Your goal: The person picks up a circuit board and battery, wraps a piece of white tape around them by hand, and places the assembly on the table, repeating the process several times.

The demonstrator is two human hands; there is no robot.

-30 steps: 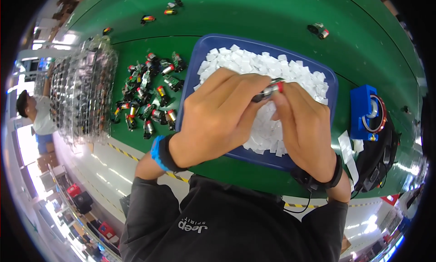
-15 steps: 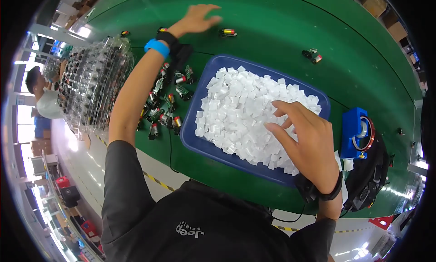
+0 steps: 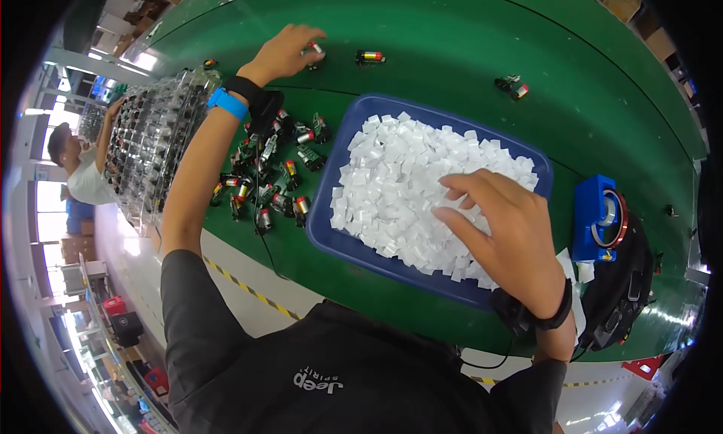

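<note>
My left hand (image 3: 290,51) reaches over the far left of the green table, with its thumb and fingers apart around a small electronic part (image 3: 313,50) that has a red end. Whether the fingertips touch that part is hard to see. Above the blue tray (image 3: 320,227), my right hand (image 3: 508,234) hovers with curled fingers, thumb and forefinger apart and nothing visible between them. A heap of small white squares (image 3: 407,178) fills the tray. To its left lies a pile of electronic parts (image 3: 290,174) with green boards and red or yellow cylinders.
Two loose parts (image 3: 370,57) (image 3: 514,86) lie beyond the tray. On the right are a blue tape dispenser (image 3: 591,219) and a black bag (image 3: 621,283). Clear plastic trays (image 3: 154,137) are stacked at the left, with another person (image 3: 83,167) behind them. A cable (image 3: 263,246) crosses the table's near edge.
My left hand has moved left, and a part now shows between its thumb and fingers. My right hand stays almost in place over the white squares. The view has shifted slightly.
</note>
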